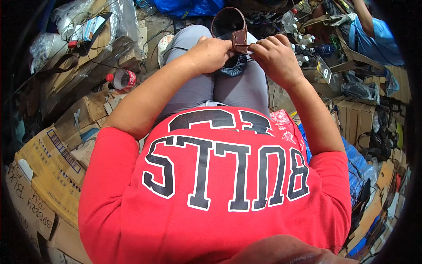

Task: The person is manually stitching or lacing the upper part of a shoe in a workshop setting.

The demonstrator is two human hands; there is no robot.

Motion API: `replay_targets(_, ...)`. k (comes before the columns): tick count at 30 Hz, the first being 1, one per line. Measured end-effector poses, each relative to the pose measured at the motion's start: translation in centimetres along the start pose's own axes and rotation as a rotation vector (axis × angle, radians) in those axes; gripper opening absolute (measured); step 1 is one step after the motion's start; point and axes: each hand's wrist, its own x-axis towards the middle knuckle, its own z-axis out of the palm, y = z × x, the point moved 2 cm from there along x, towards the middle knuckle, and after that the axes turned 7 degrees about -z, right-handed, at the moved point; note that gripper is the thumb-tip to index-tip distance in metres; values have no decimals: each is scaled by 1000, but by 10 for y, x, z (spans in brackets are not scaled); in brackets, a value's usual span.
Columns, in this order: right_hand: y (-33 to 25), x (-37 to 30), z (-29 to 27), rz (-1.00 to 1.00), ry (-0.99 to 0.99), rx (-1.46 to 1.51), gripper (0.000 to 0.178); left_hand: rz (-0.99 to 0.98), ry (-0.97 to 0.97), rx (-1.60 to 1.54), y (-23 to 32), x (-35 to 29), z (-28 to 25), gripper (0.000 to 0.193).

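Above my lap is a brown leather piece (240, 38), bent into an open loop, with a stitched tab on its near side; it looks like a shoe upper. My left hand (212, 55) pinches the left edge of that tab between thumb and fingers. From the other side, my right hand (278, 60) is closed, its fingertips on a thin brown lace or cord (245, 45) at the tab. Whether a tool sits in those fingertips cannot be made out. A dark blue gathered item (233, 68) lies between my thighs, below the leather, partly hidden.
Cardboard boxes (50, 160) crowd my left, near a red-capped bottle (123, 79). Several small bottles (303, 42) stand at the right, beside an open carton (351, 66). Another person's arm and blue clothing (380, 39) show at the far right. Blue plastic sheeting (189, 6) lies ahead.
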Motion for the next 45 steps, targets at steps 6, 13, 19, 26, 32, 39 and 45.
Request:
replay_targets(6,20,-24,32,465,51,885,21,-32,6,-84,-1,-3,-1,22)
replay_targets(13,20,-48,30,661,53,1246,14,-187,-19,-167,14,0,-7,48)
replay_targets(19,44,-30,4,559,255,947,15,-260,9,-71,20,11,-5,49)
replay_targets(26,32,-8,-27,211,355,288,12,-285,20,-100,13,15,1,50)
replay_targets(32,4,5,-11,-99,41,44,6,-207,-103,-202,7,13,2,37)
replay_targets(39,7,2,12,-114,-111,29,11,110,-69,13,-4,-4,-9,22)
replay_targets(45,42,-41,24,48,-100,86,9,122,138,317,-33,-60,-44,14)
